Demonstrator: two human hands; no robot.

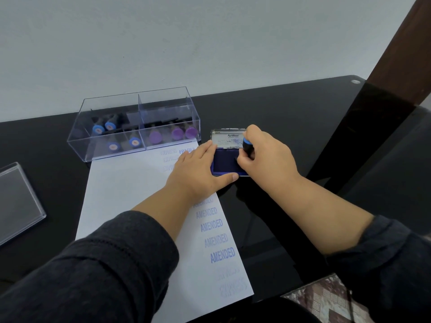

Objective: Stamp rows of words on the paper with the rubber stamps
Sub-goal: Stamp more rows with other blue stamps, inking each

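the step in hand looks like inking: the right hand (261,155) has its fingers curled round a blue-topped stamp (246,146) and holds it down on the dark blue ink pad (225,163), which sits on the black table (303,117) just beside the right edge of the paper (130,187). to do it well, the stamp face should meet the pad flat, with even pressure rather than a rock to one side, so the whole word takes ink; several prints on the sheet are pale, so a firmer press seems wise. lift straight up, then carry it to the next free spot in the row.

the left hand (198,170) lies flat with straight fingers, its palm on the paper and its fingertips and thumb against the pad's near and left edges, steadying it. it grips nothing. both forearms reach forward from dark sleeves, the right wrist bent inward over the pad. more stamps lie in the clear box (112,127) at the top of the sheet.
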